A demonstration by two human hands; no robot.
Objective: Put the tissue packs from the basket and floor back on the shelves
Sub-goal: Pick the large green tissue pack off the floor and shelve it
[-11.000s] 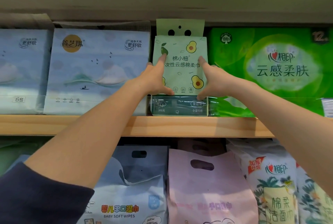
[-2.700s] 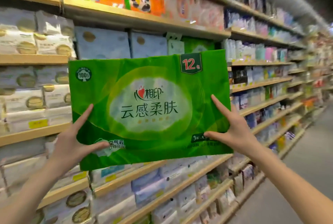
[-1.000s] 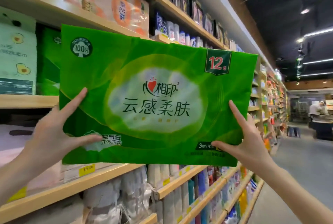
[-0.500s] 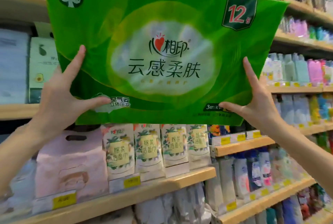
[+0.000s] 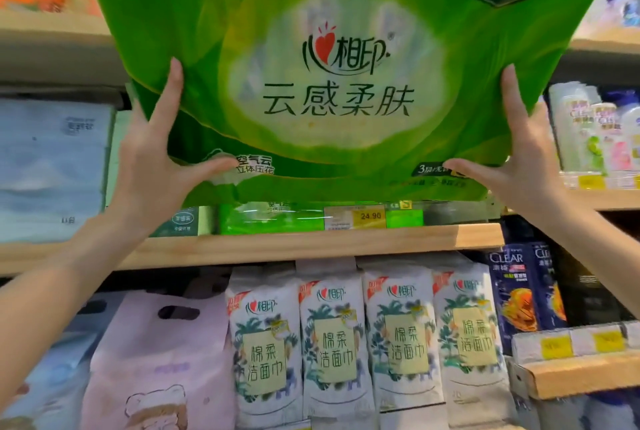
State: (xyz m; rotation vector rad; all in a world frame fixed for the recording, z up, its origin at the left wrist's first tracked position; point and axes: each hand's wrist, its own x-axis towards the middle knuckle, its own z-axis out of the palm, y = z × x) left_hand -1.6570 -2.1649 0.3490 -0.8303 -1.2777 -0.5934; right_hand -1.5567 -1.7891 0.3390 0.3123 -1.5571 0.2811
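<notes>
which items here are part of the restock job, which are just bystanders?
In play:
large green plastic tissue pack
left hand
right hand
wooden shelf

Bystanders:
white floral cotton towel packs
pink handled bag
dark blue shampoo bottles

Green pack (image 5: 277, 218) fills the shelf (image 5: 311, 244) slot.
</notes>
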